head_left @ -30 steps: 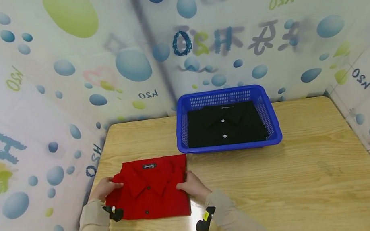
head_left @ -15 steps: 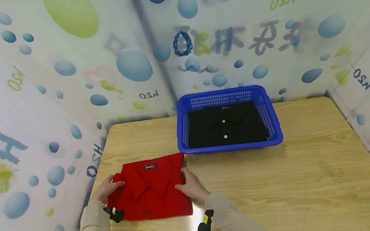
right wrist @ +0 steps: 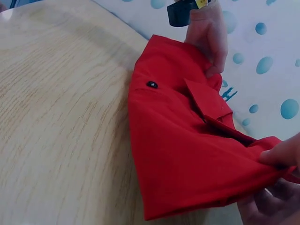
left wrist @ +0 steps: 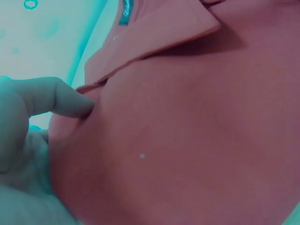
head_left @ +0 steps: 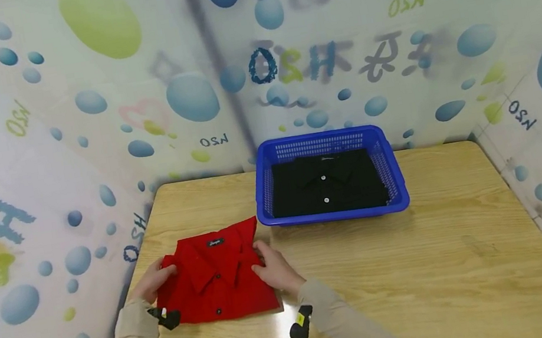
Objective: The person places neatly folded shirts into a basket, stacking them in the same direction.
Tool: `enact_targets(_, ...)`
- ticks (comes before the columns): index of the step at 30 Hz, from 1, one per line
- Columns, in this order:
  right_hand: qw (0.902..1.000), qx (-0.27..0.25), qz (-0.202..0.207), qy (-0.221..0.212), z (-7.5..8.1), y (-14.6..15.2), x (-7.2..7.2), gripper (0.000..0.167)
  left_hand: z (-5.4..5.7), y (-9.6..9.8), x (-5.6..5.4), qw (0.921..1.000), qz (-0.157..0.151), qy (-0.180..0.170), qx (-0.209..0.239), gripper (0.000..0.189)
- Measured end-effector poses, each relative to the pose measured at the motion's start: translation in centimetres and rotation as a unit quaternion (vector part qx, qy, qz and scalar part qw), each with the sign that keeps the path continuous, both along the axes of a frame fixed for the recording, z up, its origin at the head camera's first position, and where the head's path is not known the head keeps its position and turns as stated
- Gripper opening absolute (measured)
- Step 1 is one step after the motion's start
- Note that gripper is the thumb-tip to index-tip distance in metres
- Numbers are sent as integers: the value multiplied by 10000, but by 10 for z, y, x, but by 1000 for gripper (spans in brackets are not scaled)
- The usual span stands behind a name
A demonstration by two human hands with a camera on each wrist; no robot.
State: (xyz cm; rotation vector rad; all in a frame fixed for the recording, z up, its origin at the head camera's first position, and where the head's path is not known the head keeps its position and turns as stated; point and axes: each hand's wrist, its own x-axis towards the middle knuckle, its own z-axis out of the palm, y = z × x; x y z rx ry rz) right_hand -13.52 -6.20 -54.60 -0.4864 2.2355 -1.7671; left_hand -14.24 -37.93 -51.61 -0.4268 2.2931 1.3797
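A folded red shirt [head_left: 215, 286] with a pointed collar, dark buttons and a dark neck label lies at the left of the table. My left hand [head_left: 154, 279] grips its left edge, thumb on top and the other fingers beneath, as the left wrist view also shows. On the opposite side my right hand [head_left: 274, 269] pinches the right edge between thumb and fingers. In the right wrist view that side of the shirt [right wrist: 187, 154] bends upward at the fingers [right wrist: 286, 152], and its far right corner tilts up in the head view.
Behind and to the right, a blue plastic basket [head_left: 398, 195] holds a folded black shirt [head_left: 329, 192] with white buttons. The wooden table [head_left: 453, 258] extends right. Patterned walls [head_left: 189, 99] with blue spots enclose its back and sides.
The right edge of the red shirt has been drawn inward and its far corner raised. My right hand has shifted slightly left; my left hand keeps its hold.
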Motion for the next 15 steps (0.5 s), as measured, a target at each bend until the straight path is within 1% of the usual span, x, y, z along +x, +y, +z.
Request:
enact_targets(4, 9999, 74, 130, 79, 7, 1, -2, 41, 1, 0, 2, 9998, -12, 173, 75, 52)
enact_targets(8, 9996, 111, 219, 149, 14, 5, -6, 42, 4, 2, 0, 9994, -30, 339, 12, 52)
enact_targets(11, 9992, 93, 207, 316, 18, 10, -11, 41, 8, 5, -4, 9987, -51, 502, 55, 47)
enact_targets(15, 9977, 127, 177, 648, 23, 17, -17, 40, 15, 11, -7, 9983, -60, 561, 147, 44)
